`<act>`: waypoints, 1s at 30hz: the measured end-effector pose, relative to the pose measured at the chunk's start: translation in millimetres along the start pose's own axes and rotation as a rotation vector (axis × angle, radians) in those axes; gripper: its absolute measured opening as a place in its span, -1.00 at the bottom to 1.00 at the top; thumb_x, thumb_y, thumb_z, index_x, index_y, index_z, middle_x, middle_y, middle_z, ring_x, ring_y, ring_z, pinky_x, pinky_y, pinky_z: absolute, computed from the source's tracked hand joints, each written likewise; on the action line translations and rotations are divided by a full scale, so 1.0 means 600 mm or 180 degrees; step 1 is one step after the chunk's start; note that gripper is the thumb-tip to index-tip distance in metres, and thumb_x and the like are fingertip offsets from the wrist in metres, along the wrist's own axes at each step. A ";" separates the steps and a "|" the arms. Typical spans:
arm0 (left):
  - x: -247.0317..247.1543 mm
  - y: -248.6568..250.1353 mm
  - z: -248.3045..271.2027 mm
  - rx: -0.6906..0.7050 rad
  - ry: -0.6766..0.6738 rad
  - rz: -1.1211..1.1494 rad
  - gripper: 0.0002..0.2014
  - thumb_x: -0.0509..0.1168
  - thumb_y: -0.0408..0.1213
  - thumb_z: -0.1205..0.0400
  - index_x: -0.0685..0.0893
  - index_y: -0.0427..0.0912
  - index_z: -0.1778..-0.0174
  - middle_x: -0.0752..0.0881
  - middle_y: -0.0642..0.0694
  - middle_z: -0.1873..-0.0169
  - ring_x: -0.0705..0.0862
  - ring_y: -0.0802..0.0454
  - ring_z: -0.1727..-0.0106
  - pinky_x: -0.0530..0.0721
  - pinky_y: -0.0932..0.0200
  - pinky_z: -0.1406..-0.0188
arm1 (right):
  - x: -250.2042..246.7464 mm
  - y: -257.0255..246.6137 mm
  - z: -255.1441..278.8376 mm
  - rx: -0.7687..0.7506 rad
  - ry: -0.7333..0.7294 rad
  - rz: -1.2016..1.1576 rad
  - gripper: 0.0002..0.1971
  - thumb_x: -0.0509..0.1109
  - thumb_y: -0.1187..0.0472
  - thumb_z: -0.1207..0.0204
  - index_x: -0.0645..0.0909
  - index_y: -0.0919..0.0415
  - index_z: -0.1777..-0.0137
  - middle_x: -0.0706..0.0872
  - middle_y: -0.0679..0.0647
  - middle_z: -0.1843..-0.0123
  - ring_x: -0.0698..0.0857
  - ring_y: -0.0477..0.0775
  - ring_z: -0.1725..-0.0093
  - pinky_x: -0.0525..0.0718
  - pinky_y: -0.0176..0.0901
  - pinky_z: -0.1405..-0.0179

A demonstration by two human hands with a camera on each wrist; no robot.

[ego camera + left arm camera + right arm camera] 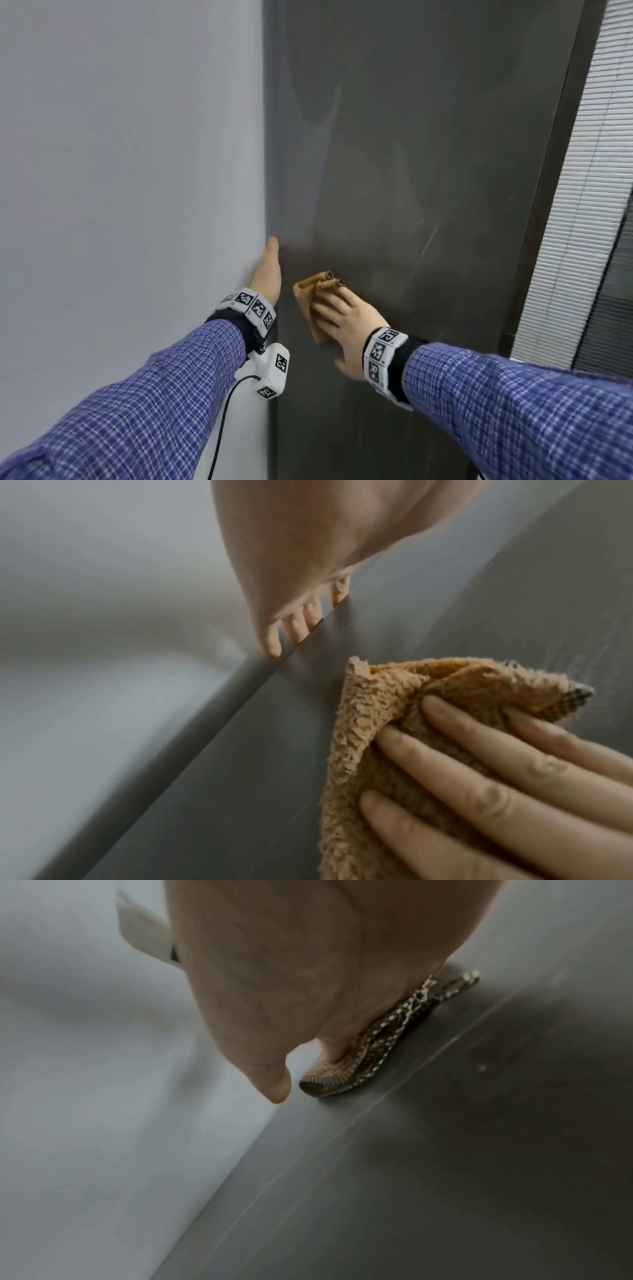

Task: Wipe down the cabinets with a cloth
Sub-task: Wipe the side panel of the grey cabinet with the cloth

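Observation:
A tall dark grey cabinet door [411, 137] stands upright in front of me. A folded tan fleecy cloth [308, 294] lies flat on its lower left part. My right hand [342, 318] presses the cloth [369, 723] against the door with straight, spread fingers [479, 772]; the thumb [277, 1085] hangs free beside the cloth [342, 1074]. My left hand [270, 267] lies along the door's left edge, and its straight fingers [298, 626] slip behind that edge, where their tips are hidden.
A pale grey wall [120, 171] runs right up to the door's left edge. To the right of the dark door frame hangs a white slatted blind [582, 205]. Faint streaks [428, 240] show on the door above the cloth.

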State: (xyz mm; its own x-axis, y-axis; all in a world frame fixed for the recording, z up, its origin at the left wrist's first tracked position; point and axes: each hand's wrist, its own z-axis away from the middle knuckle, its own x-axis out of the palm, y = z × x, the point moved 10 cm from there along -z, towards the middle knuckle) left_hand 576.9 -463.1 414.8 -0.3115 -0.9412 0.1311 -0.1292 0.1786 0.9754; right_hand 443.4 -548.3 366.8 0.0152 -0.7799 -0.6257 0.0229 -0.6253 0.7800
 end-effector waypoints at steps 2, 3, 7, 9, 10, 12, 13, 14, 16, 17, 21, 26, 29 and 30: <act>-0.003 -0.007 -0.008 0.0022 0.0000 0.0046 -0.04 -0.09 0.51 -0.47 0.30 0.00 -0.72 0.37 -0.05 -0.67 0.30 -0.04 -0.69 0.14 -0.16 -0.73 | -0.044 0.042 -0.008 0.0089 0.0288 0.0043 -0.18 0.12 -0.33 -0.51 0.16 0.05 -0.72 0.05 0.07 -0.76 -0.11 0.25 -0.71 -0.43 0.29 -0.59; -0.004 -0.011 -0.015 0.0038 -0.0013 0.0056 0.05 -0.08 0.56 -0.36 0.33 0.00 -0.70 0.41 -0.03 -0.65 0.33 -0.01 -0.67 0.17 -0.14 -0.73 | -0.086 0.086 -0.011 0.0243 0.0538 0.0030 -0.19 0.12 -0.32 -0.50 0.21 0.06 -0.70 0.11 0.08 -0.75 -0.05 0.26 -0.71 -0.31 0.30 -0.63; -0.007 -0.046 -0.058 -0.0063 -0.0034 0.0088 0.09 -0.03 0.60 -0.26 0.39 0.04 -0.67 0.47 0.03 -0.62 0.36 0.03 -0.66 0.20 -0.14 -0.72 | -0.277 0.302 -0.018 0.1118 0.1275 0.0019 -0.20 0.03 -0.31 -0.50 0.20 0.06 -0.70 0.13 0.14 -0.74 -0.01 0.30 -0.72 -0.11 0.33 -0.65; -0.010 -0.049 -0.052 -0.0155 -0.0019 0.0193 0.05 0.01 0.61 -0.32 0.40 0.03 -0.66 0.46 -0.04 -0.63 0.35 -0.06 -0.68 0.21 -0.19 -0.72 | -0.323 0.371 -0.027 0.1421 0.1204 -0.0109 -0.20 -0.04 -0.34 -0.54 0.08 0.04 -0.73 -0.02 0.12 -0.77 -0.16 0.30 -0.73 -0.23 0.35 -0.65; -0.009 -0.027 -0.025 -0.0163 0.0000 0.0209 -0.04 0.02 0.56 -0.45 0.41 -0.02 -0.66 0.45 -0.09 -0.63 0.33 -0.12 -0.69 0.21 -0.21 -0.72 | -0.331 0.382 -0.037 0.1475 0.1191 -0.0155 -0.19 -0.05 -0.35 -0.55 0.05 0.04 -0.74 -0.05 0.12 -0.78 -0.20 0.31 -0.73 -0.26 0.37 -0.64; -0.010 -0.004 0.005 -0.0104 0.0030 0.0191 -0.30 -0.06 0.30 -0.74 0.49 -0.13 -0.60 0.52 -0.11 -0.57 0.37 -0.10 -0.64 0.26 -0.14 -0.69 | -0.324 0.353 -0.059 0.1360 0.1152 -0.0050 -0.17 -0.04 -0.36 -0.54 0.04 0.05 -0.74 -0.06 0.13 -0.77 -0.21 0.33 -0.72 -0.27 0.40 -0.63; -0.009 -0.007 0.008 -0.0105 -0.0022 0.0183 -0.37 -0.10 0.22 -0.79 0.55 -0.13 -0.53 0.59 -0.05 -0.49 0.46 -0.02 -0.56 0.33 -0.07 -0.62 | -0.304 0.314 -0.070 0.1201 0.1102 0.0073 -0.17 -0.04 -0.36 -0.53 0.05 0.06 -0.74 -0.04 0.13 -0.77 -0.19 0.33 -0.72 -0.26 0.41 -0.62; -0.008 -0.013 0.007 -0.0102 -0.0064 0.0146 -0.37 -0.11 0.26 -0.78 0.60 -0.10 -0.47 0.65 -0.01 -0.41 0.53 0.03 -0.48 0.39 -0.05 -0.57 | -0.276 0.265 -0.081 0.1009 0.1080 0.0165 -0.16 -0.03 -0.35 -0.52 0.07 0.06 -0.74 -0.02 0.12 -0.77 -0.16 0.33 -0.72 -0.23 0.41 -0.61; -0.013 -0.067 -0.027 -0.0123 -0.0066 0.0160 -0.10 -0.03 0.59 -0.53 0.68 -0.07 -0.42 0.71 -0.04 -0.37 0.60 -0.06 -0.48 0.41 -0.13 -0.62 | -0.194 0.151 -0.090 0.0654 0.0994 0.0121 -0.14 0.02 -0.35 -0.47 0.12 0.07 -0.73 0.05 0.11 -0.76 -0.10 0.30 -0.71 -0.22 0.39 -0.61; -0.021 -0.110 -0.061 -0.0131 -0.0016 0.0206 0.03 0.00 0.72 -0.35 0.71 -0.07 -0.38 0.73 -0.08 -0.36 0.62 -0.08 -0.46 0.41 -0.17 -0.62 | -0.143 0.087 -0.090 0.0461 0.0880 0.0069 -0.13 0.07 -0.36 -0.46 0.13 0.08 -0.72 0.07 0.11 -0.75 -0.10 0.29 -0.71 -0.28 0.37 -0.60; -0.014 -0.111 0.005 -0.0175 0.0226 -0.0028 -0.14 -0.04 0.46 -0.58 0.52 -0.13 -0.57 0.53 -0.13 -0.57 0.46 -0.05 -0.59 0.26 -0.05 -0.69 | 0.067 -0.124 -0.042 0.0019 0.0131 -0.0081 -0.11 0.08 -0.34 -0.54 -0.02 0.14 -0.75 -0.03 0.10 -0.77 -0.22 0.28 -0.70 -0.64 0.36 -0.45; -0.012 -0.120 0.012 0.0047 0.0316 -0.0506 -0.39 -0.12 0.09 -0.84 0.26 -0.22 -0.72 0.31 -0.13 -0.70 0.24 -0.04 -0.72 0.09 0.09 -0.67 | 0.144 -0.162 0.011 -0.0096 0.0137 -0.0166 -0.16 0.08 -0.25 -0.61 -0.09 0.19 -0.74 -0.13 0.12 -0.78 -0.30 0.23 -0.71 -0.76 0.23 -0.39; -0.007 -0.117 0.002 0.0111 0.0356 -0.0636 -0.42 -0.14 0.04 -0.85 0.27 -0.25 -0.71 0.32 -0.14 -0.69 0.26 -0.05 -0.70 0.11 0.14 -0.63 | 0.089 -0.090 0.029 0.0026 0.0483 -0.0509 -0.16 0.21 -0.24 -0.50 0.20 0.19 -0.71 0.13 0.15 -0.75 -0.03 0.25 -0.73 -0.47 0.25 -0.60; -0.005 -0.114 -0.002 0.0147 0.0363 -0.0688 -0.42 -0.14 0.03 -0.85 0.29 -0.26 -0.69 0.35 -0.15 -0.67 0.29 -0.05 -0.68 0.13 0.13 -0.61 | 0.060 -0.051 0.039 0.0086 0.0679 -0.0573 -0.16 0.28 -0.24 -0.41 0.35 0.18 -0.65 0.27 0.17 -0.70 0.11 0.27 -0.70 -0.30 0.25 -0.65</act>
State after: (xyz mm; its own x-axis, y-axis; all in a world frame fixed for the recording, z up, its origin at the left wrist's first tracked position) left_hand 588.0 -473.0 347.7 -0.1640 -0.9847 -0.0580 -0.2250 -0.0199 0.9742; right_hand 420.0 -557.7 320.8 0.2235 -0.6349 -0.7395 0.0177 -0.7559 0.6544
